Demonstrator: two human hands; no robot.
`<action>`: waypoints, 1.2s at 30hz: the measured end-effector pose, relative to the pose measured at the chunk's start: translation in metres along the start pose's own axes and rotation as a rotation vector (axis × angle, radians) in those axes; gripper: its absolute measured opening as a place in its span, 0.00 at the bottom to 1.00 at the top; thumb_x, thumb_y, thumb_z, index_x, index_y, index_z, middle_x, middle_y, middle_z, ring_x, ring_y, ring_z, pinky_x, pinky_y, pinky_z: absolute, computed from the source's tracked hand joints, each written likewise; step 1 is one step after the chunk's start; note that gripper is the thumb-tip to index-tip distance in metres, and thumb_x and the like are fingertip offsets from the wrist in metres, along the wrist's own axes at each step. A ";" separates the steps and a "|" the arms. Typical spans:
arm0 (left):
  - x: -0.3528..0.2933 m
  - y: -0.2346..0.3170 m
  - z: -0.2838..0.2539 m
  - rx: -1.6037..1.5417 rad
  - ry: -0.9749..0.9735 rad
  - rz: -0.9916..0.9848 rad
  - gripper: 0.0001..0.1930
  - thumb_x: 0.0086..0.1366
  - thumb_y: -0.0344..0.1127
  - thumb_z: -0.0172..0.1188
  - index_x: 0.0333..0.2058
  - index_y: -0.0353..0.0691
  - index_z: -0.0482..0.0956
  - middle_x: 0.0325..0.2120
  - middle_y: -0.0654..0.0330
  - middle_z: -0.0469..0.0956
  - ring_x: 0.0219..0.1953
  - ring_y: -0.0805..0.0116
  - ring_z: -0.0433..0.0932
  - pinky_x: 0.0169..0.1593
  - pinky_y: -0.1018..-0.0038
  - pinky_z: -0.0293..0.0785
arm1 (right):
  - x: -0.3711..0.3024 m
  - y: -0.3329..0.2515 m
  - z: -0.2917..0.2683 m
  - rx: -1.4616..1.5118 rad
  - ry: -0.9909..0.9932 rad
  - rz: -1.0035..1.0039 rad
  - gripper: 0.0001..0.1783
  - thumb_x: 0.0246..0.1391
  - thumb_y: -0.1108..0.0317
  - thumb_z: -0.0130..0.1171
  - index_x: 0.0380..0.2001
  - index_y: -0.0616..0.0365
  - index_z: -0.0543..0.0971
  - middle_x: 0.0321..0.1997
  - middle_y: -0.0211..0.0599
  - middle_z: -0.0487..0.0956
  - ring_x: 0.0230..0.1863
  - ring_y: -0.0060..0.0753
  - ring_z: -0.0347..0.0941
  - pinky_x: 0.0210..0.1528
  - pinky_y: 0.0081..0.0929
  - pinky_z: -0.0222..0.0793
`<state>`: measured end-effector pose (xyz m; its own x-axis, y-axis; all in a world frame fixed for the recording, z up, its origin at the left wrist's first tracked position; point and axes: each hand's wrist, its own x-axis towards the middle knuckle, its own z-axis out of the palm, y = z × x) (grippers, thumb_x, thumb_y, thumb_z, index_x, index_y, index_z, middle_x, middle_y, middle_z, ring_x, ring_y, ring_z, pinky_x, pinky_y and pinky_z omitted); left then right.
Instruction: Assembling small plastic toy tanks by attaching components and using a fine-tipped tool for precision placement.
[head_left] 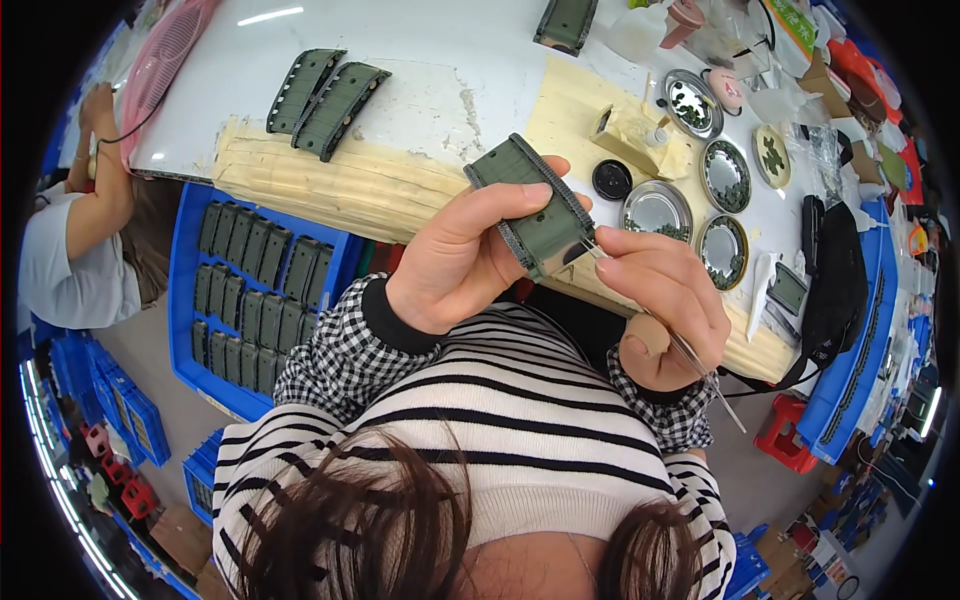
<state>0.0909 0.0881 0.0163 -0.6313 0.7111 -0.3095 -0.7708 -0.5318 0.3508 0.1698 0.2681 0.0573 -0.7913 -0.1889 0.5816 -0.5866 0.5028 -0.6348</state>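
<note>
My left hand (455, 250) is closed around a dark green ribbed plastic casing (528, 200), held tilted over the table's near edge with the thumb on its face. In my right hand (672, 285) are thin metal tweezers (722, 398), pinched between the fingers with the rear ends trailing down to the right. Their tips meet the casing's right edge, by a dark patch at its lower corner; any small piece between them is too small to make out. A beige wrap (645, 336) covers one fingertip of the right hand.
Round metal dishes (724, 176) of small green pieces stand at the right, near a black round lid (612, 179) and a yellowish block (645, 138). Two similar casings (340, 105) lie at far left. A blue crate (183, 300) holds several more. Another person's arm (100, 200) is beyond.
</note>
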 end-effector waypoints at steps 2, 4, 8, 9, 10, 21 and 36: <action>-0.002 0.001 0.001 -0.008 0.011 -0.003 0.20 0.65 0.33 0.55 0.54 0.34 0.67 0.42 0.50 0.78 0.45 0.63 0.79 0.49 0.67 0.78 | 0.001 -0.002 0.001 0.013 0.002 0.027 0.21 0.43 0.64 0.66 0.40 0.66 0.79 0.38 0.44 0.79 0.46 0.47 0.78 0.45 0.34 0.75; -0.002 0.001 0.002 -0.013 0.006 -0.007 0.20 0.65 0.32 0.55 0.54 0.34 0.67 0.42 0.49 0.78 0.45 0.62 0.79 0.49 0.67 0.78 | 0.002 -0.005 0.000 0.016 -0.001 0.043 0.19 0.42 0.66 0.67 0.38 0.66 0.79 0.39 0.44 0.79 0.46 0.47 0.78 0.45 0.34 0.75; -0.001 0.001 -0.001 0.014 -0.005 0.011 0.20 0.65 0.32 0.55 0.54 0.34 0.67 0.42 0.49 0.78 0.45 0.62 0.79 0.48 0.67 0.78 | 0.006 -0.004 -0.003 0.029 -0.038 0.019 0.14 0.40 0.71 0.66 0.34 0.64 0.79 0.41 0.43 0.80 0.46 0.47 0.78 0.45 0.34 0.75; -0.001 0.001 -0.001 0.026 -0.005 0.016 0.20 0.65 0.32 0.55 0.54 0.34 0.67 0.42 0.49 0.78 0.45 0.62 0.79 0.48 0.67 0.79 | 0.006 -0.003 -0.004 0.029 -0.048 0.017 0.14 0.40 0.72 0.66 0.33 0.64 0.79 0.41 0.43 0.80 0.46 0.47 0.78 0.44 0.34 0.75; -0.001 0.001 -0.002 0.028 -0.001 0.015 0.20 0.65 0.32 0.55 0.54 0.34 0.67 0.42 0.49 0.78 0.44 0.62 0.79 0.48 0.67 0.79 | 0.007 -0.002 -0.005 0.029 -0.059 0.014 0.13 0.40 0.73 0.65 0.32 0.64 0.79 0.41 0.42 0.80 0.46 0.47 0.78 0.44 0.34 0.75; 0.000 0.000 -0.003 -0.047 -0.001 -0.032 0.19 0.65 0.32 0.54 0.54 0.34 0.67 0.42 0.49 0.78 0.46 0.62 0.79 0.50 0.66 0.78 | 0.008 0.000 -0.006 0.019 -0.067 0.006 0.16 0.40 0.70 0.66 0.35 0.65 0.80 0.40 0.45 0.80 0.44 0.47 0.78 0.42 0.34 0.76; 0.000 -0.003 0.002 -0.053 -0.027 -0.011 0.19 0.65 0.31 0.54 0.53 0.34 0.68 0.42 0.49 0.78 0.47 0.62 0.78 0.51 0.66 0.77 | -0.001 0.006 0.000 -0.003 0.043 -0.072 0.23 0.62 0.54 0.53 0.36 0.69 0.79 0.33 0.49 0.80 0.39 0.49 0.80 0.41 0.37 0.75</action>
<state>0.0934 0.0901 0.0168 -0.6206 0.7288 -0.2891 -0.7817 -0.5467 0.3001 0.1666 0.2710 0.0530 -0.7392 -0.1881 0.6467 -0.6409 0.4916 -0.5896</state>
